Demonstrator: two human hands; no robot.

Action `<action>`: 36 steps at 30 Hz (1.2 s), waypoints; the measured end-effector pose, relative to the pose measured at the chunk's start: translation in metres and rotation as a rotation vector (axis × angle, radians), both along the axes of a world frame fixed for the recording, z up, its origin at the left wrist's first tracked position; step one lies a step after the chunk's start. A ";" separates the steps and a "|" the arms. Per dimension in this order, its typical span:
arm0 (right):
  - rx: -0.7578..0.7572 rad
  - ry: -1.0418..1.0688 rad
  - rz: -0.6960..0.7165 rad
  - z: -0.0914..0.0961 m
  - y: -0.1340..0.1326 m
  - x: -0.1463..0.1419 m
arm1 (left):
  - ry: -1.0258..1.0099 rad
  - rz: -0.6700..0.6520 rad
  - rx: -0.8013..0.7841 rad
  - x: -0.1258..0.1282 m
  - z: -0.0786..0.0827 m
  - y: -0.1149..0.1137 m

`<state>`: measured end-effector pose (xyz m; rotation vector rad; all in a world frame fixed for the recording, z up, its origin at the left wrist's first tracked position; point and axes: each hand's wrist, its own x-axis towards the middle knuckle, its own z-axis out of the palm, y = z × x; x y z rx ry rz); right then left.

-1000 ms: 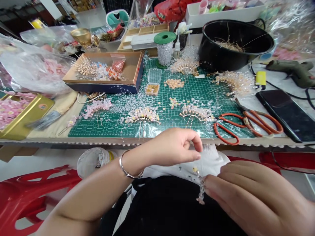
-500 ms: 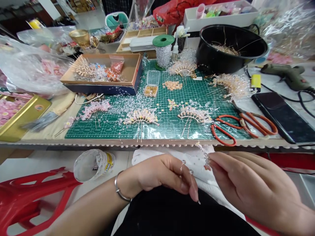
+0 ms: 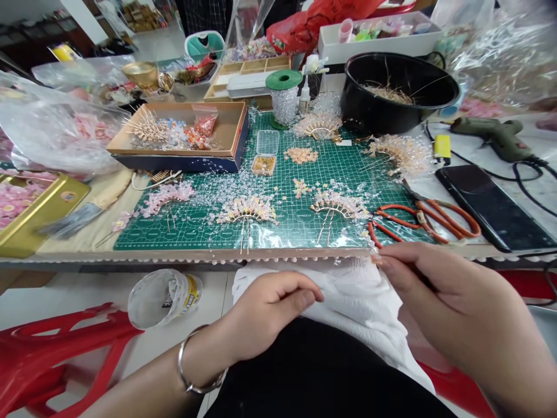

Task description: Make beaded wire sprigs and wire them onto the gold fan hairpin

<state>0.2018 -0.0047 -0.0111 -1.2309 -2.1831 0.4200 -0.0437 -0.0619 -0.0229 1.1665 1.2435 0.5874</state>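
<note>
My left hand point(image 3: 270, 310) rests on a white cloth point(image 3: 348, 302) in my lap, fingers curled and thumb pinched against them; what it pinches, if anything, is too small to see. My right hand point(image 3: 439, 290) is raised to the table's front edge, fingers closed on a small clear bead sprig point(image 3: 369, 249) that barely shows at its fingertips. Just beyond it on the green cutting mat point(image 3: 304, 223) lie a beaded hair comb point(image 3: 337, 203) and another beaded comb point(image 3: 247, 210), and orange-handled pliers point(image 3: 413, 223).
A box of beads and gold picks point(image 3: 178, 136), a bead spool point(image 3: 284, 93), a black pot point(image 3: 395, 93), a glue gun point(image 3: 496, 133) and a phone point(image 3: 491, 206) stand on the table. A plastic cup point(image 3: 161, 296) and a red chair point(image 3: 56, 354) are below left.
My right hand rose from my lap to the table edge with the bead sprig. My left hand dropped onto the cloth and closed its fingers. The view tilted slightly upward.
</note>
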 end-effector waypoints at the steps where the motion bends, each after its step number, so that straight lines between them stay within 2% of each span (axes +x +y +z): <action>1: -0.045 0.012 -0.008 0.001 0.002 0.000 | 0.136 -0.033 0.105 -0.005 0.005 0.000; 3: -0.110 0.009 -0.003 0.002 0.004 -0.001 | 0.409 -0.033 0.346 -0.012 0.017 -0.001; 5: -0.107 -0.002 0.035 0.001 0.005 -0.004 | 0.611 0.072 0.620 -0.014 0.030 -0.004; 7: -0.034 -0.010 0.085 0.000 0.003 -0.009 | 0.658 0.168 0.815 -0.009 0.041 -0.007; 8: 0.012 -0.012 0.106 -0.001 0.001 -0.012 | 0.621 0.150 0.838 -0.004 0.044 -0.007; 11: 0.107 -0.036 0.159 -0.002 -0.004 -0.018 | 0.466 -0.006 0.680 0.014 0.044 0.001; 13: 0.109 -0.050 0.165 -0.003 -0.007 -0.019 | 0.358 -0.019 0.544 0.023 0.035 0.009; 16: 0.045 -0.033 0.170 -0.004 -0.008 -0.020 | 0.156 0.035 0.329 0.029 0.021 0.018; 19: -0.101 0.008 0.176 -0.002 -0.007 -0.021 | -0.106 0.129 0.143 0.032 0.010 0.022; 23: -0.425 0.078 0.161 0.000 -0.003 -0.021 | -0.373 0.179 -0.034 0.035 0.003 0.023; 26: -0.633 0.122 0.192 0.000 0.002 -0.016 | -0.314 0.179 -0.022 0.033 0.004 0.025; 28: -0.687 0.120 0.223 0.000 0.004 -0.012 | -0.213 0.158 0.036 0.031 0.006 0.026; 32: -0.664 0.034 0.188 0.001 0.008 -0.005 | -0.154 0.096 0.098 0.029 0.006 0.027; 36: -0.521 -0.001 0.110 0.004 0.011 0.000 | -0.288 0.149 0.050 0.031 -0.001 0.028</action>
